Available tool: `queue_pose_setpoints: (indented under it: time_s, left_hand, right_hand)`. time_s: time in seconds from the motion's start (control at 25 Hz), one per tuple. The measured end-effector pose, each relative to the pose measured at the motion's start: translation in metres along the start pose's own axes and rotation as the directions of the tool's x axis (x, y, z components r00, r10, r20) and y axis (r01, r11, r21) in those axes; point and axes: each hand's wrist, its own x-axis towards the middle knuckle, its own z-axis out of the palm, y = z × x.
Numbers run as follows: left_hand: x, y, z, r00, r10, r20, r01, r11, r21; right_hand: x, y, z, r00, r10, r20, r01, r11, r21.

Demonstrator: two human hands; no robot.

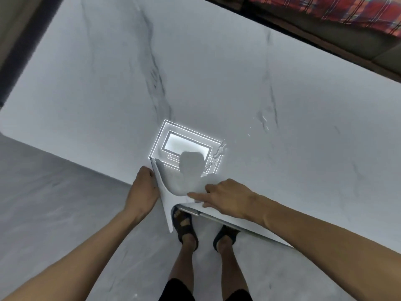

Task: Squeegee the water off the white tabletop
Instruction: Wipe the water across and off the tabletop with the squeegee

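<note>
Black shorts (176, 290), dark open-toed strap sandals (184, 234)

Cool, even indoor light, moderately bright. Overhead fixture mirrors as a hard rectangular glare (186, 144) on the glossy tabletop (217, 72); a head-shaped silhouette (192, 164) cuts it. Edges bow, wide-angle; corners dim; overall slightly soft.

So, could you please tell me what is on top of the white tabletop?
Water streaks, a white squeegee at the corner, and the right hand. Anything beneath that hand is hidden.
</note>
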Motion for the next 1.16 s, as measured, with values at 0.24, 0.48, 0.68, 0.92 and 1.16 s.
queue_pose_setpoints:
  time_s: [0.24,0.48,0.68,0.92,1.16]
  left_hand:
    - [-0.008,0.031,0.028,0.993,0.043,0.110,-0.052,0.995,0.083]
    - [-0.005,0.065,0.066,0.961,-0.013,0.276,-0.089,0.931,0.354]
    - [0.001,0.069,0.057,0.951,-0.088,0.295,-0.006,0.953,0.304]
    - [0.003,0.068,0.049,0.941,-0.075,0.330,-0.038,0.946,0.322]
    - [0.008,0.067,0.048,0.924,-0.090,0.373,-0.041,0.943,0.330]
  right_hand:
    - [-0.028,0.037,0.008,0.985,0.170,-0.026,-0.168,0.984,0.051]
    - [-0.144,0.094,0.023,0.916,0.400,-0.009,-0.396,0.910,0.125]
    - [-0.225,0.126,0.031,0.828,0.559,0.044,-0.560,0.820,0.116]
    - [-0.207,0.101,0.018,0.888,0.459,-0.031,-0.449,0.880,0.155]
    - [-0.104,0.046,0.037,0.988,0.154,0.013,-0.154,0.987,0.041]
